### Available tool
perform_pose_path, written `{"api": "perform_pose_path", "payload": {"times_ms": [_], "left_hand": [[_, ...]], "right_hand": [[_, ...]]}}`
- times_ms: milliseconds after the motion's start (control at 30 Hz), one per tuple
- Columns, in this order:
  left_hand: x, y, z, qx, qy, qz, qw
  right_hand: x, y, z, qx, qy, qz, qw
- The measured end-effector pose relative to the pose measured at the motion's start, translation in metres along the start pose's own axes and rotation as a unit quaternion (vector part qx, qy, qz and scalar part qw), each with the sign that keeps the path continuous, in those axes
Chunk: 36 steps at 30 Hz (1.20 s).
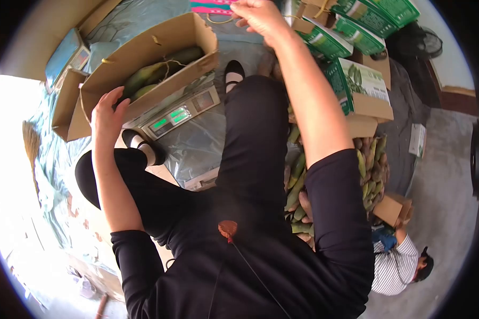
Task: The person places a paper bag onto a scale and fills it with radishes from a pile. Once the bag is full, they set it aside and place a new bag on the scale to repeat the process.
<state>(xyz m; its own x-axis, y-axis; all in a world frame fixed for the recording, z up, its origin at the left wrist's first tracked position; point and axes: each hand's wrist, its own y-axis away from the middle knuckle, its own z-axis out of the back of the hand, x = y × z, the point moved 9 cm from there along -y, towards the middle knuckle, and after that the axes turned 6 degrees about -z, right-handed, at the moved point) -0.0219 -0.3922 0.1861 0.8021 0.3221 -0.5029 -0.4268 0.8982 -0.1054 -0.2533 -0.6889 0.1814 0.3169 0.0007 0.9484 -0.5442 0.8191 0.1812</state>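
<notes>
Left hand (109,114): fingers loosely spread at the rim of an open brown cardboard box (143,44); contact is unclear. Long green produce (143,77) lies inside, and the box sits over a silver digital scale (200,102) whose green-lit digits are too blurred to read. Right hand (258,18): pinching a thin pink-and-teal patterned piece (210,7), which seems to call for a light grip. Green-and-white printed cartons (368,80) show leaf-like artwork and illegible writing.

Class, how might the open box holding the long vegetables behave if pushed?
The box would probably keep its shape, though its thin cardboard walls could bow. It may feel fairly heavy, given the thick vegetables inside. Their rounded shapes suggest they might roll and shift its balance.
</notes>
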Motion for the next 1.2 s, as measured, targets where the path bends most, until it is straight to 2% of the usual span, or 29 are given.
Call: {"api": "perform_pose_path", "payload": {"times_ms": [33, 100, 133, 200, 267, 300, 367, 400, 467, 500, 533, 600, 700, 833, 900, 1000, 1033, 1100, 1133, 1200], "left_hand": [[0.001, 0.0, -0.001, 0.0, 0.011, 0.001, 1.0], [-0.003, -0.001, 0.0, 0.004, 0.009, -0.001, 1.0], [-0.004, -0.001, 0.0, 0.01, 0.009, 0.007, 1.0], [-0.008, -0.001, 0.0, 0.013, 0.01, 0.012, 1.0], [-0.007, -0.001, -0.003, 0.018, 0.009, 0.019, 1.0], [-0.007, -0.002, -0.005, 0.022, 0.009, 0.016, 1.0], [-0.004, -0.002, -0.01, 0.027, 0.01, 0.011, 1.0], [-0.004, -0.002, -0.012, 0.032, 0.01, 0.008, 0.999], [-0.001, -0.003, -0.013, 0.041, -0.005, 0.032, 0.999], [-0.002, -0.003, -0.014, 0.042, -0.006, 0.028, 0.999], [-0.002, -0.003, -0.015, 0.042, -0.009, 0.028, 0.999], [-0.003, -0.003, -0.016, 0.043, -0.014, 0.026, 0.999], [-0.004, -0.002, -0.019, 0.06, -0.033, 0.027, 0.997], [0.006, -0.001, -0.024, 0.072, -0.015, 0.03, 0.997], [0.01, -0.002, -0.025, 0.072, -0.01, 0.044, 0.996], [0.019, -0.002, -0.03, 0.08, 0.01, 0.053, 0.995], [0.019, -0.002, -0.03, 0.079, 0.007, 0.059, 0.995], [0.018, -0.001, -0.031, 0.082, 0.009, 0.066, 0.994], [0.02, -0.001, -0.031, 0.076, 0.019, 0.061, 0.995], [0.018, -0.002, -0.027, 0.065, 0.027, 0.058, 0.996]], "right_hand": [[-0.002, 0.001, 0.015, 0.013, -0.016, 0.028, 0.999], [-0.02, 0.017, 0.057, -0.016, 0.009, -0.025, 1.0], [-0.016, 0.038, 0.077, -0.069, 0.134, -0.005, 0.989], [-0.046, 0.066, 0.105, -0.085, 0.127, -0.051, 0.987], [-0.103, 0.088, 0.128, -0.073, 0.135, -0.122, 0.981], [-0.124, 0.108, 0.139, -0.141, 0.094, -0.119, 0.978], [-0.2, 0.139, 0.153, -0.151, 0.145, -0.147, 0.967], [-0.235, 0.159, 0.156, -0.164, 0.208, -0.143, 0.954], [-0.298, 0.212, 0.146, -0.154, 0.22, -0.236, 0.934], [-0.319, 0.247, 0.13, -0.15, 0.076, -0.348, 0.922], [-0.331, 0.267, 0.123, -0.153, 0.073, -0.349, 0.922], [-0.399, 0.316, 0.096, -0.072, 0.07, -0.481, 0.871], [-0.431, 0.357, 0.068, -0.115, 0.003, -0.532, 0.839], [-0.438, 0.363, 0.032, -0.149, -0.053, -0.504, 0.849], [-0.448, 0.361, 0.008, -0.087, -0.039, -0.504, 0.858], [-0.451, 0.365, 0.0, -0.088, -0.007, -0.479, 0.873], [-0.467, 0.371, 0.0, -0.091, -0.009, -0.482, 0.871], [-0.495, 0.371, 0.018, -0.106, 0.125, -0.37, 0.915], [-0.501, 0.376, 0.028, -0.108, 0.124, -0.371, 0.914], [-0.512, 0.383, 0.052, -0.169, 0.107, -0.396, 0.896]]}}
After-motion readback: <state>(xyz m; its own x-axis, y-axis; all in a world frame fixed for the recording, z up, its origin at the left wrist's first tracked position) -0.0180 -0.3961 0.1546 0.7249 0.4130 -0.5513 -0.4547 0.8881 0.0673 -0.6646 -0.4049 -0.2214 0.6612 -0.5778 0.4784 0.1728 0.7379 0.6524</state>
